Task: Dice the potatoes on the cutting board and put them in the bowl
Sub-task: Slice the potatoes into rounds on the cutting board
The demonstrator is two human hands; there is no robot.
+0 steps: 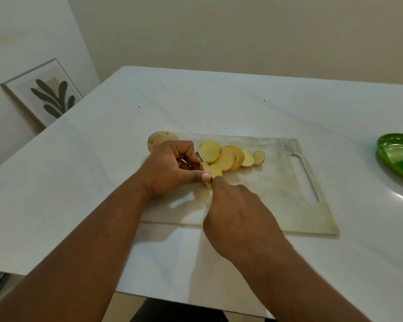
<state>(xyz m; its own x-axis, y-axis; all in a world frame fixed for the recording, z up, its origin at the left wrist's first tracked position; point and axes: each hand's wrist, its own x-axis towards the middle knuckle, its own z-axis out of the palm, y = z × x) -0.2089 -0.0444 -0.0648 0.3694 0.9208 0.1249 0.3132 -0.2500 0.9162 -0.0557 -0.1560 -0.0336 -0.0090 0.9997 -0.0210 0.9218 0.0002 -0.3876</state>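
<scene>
Head view: left hand [170, 168] pinches a round potato slice [213, 171]; right hand [237, 214] grips the steel knife [204, 165].

White table [102, 159]; cutting board [277, 182]; green bowl [391, 163]

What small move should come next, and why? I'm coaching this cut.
Probably press the knife down through the slice the left hand pinches on the cutting board; the right hand has the blade on it, uncut.

Dim warm light, soft focus, wide-angle edge warp, table [400, 196] glare rt
</scene>
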